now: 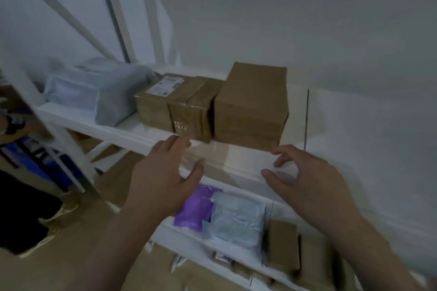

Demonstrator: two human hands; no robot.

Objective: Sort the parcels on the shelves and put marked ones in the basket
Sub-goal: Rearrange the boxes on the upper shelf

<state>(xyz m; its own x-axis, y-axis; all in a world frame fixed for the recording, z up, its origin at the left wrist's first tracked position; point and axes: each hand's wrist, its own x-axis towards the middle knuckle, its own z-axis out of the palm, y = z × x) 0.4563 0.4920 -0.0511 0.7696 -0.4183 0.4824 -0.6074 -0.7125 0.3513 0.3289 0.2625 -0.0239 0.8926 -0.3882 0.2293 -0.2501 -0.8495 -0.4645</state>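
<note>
Reaching toward the white shelf (132, 133), you face the tall plain cardboard box (251, 106) beside the taped, labelled cardboard box (175, 104); your left hand (163, 172) and right hand (305, 177) hover empty, fingers loosely spread.

Whole frame: motion-blurred. Label (165, 85) on the taped box (175, 106), centre: print unreadable. Small label (223, 259) at bottom centre: text too blurred to read. Brown boxes (283, 243) on the lower shelf, lower right: partly covered by the right forearm (369, 243). Dark and blue objects (30, 160) at the left edge: cut off, kind indeterminable. Grey bags (94, 92), upper left: outlines smeared.
</note>
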